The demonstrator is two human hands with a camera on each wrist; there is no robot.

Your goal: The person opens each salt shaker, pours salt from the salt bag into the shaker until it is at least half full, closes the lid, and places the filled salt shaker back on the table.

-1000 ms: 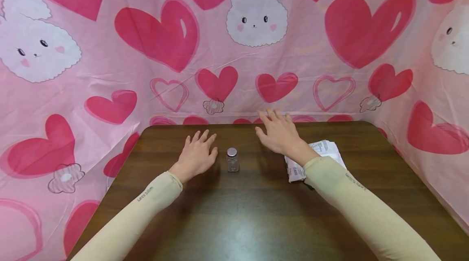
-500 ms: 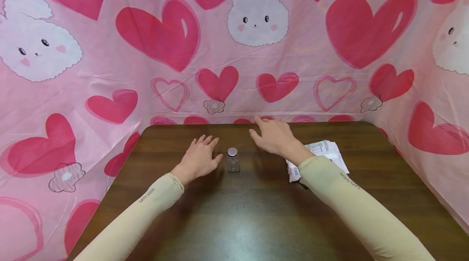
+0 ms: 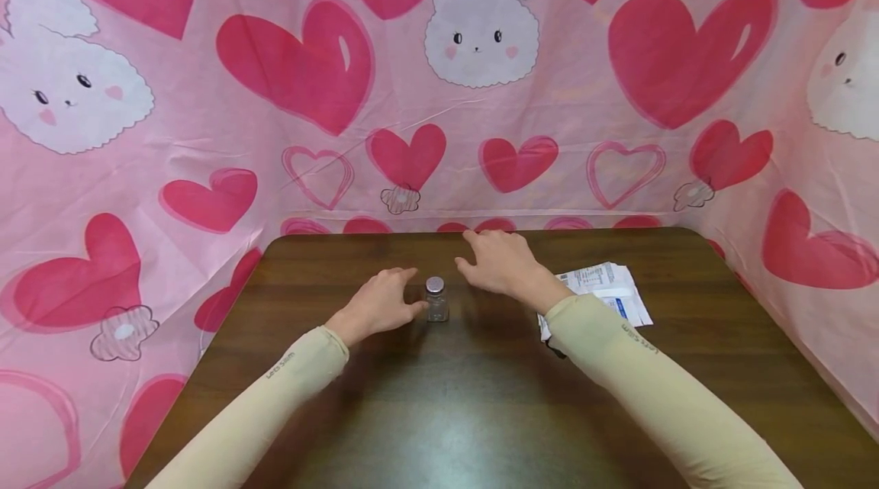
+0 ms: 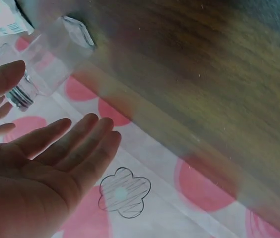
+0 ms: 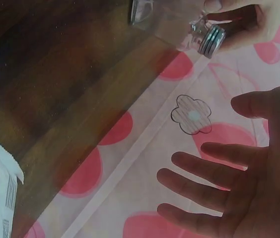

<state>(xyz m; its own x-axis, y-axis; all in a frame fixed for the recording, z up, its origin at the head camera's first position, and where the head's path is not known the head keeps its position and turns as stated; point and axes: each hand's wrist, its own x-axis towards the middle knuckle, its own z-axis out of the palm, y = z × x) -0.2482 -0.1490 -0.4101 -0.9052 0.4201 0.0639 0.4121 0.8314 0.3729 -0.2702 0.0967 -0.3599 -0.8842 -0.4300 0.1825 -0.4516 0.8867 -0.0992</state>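
Observation:
A small clear glass shaker (image 3: 436, 306) with a metal screw cap stands upright on the brown wooden table (image 3: 439, 397). Just left of it is my left hand (image 3: 380, 301), thumb and fingers spread apart beside the glass; in the left wrist view the fingers are relaxed and hold nothing. Whether the thumb touches the glass, I cannot tell. My right hand (image 3: 499, 263) hovers to the right of the shaker and a little behind it, fingers extended, with a gap to the glass. The right wrist view shows that hand's palm (image 5: 259, 198) bare.
A white printed packet (image 3: 607, 291) lies on the table at the right, partly under my right forearm. Something dark pokes out at its near edge. Pink cloth (image 3: 439, 107) with hearts and rabbits hangs behind the table and along both sides.
Both hands have moved inward toward the shaker, the left one to the right and the right one to the left and lower. The shaker and the packet have stayed in place.

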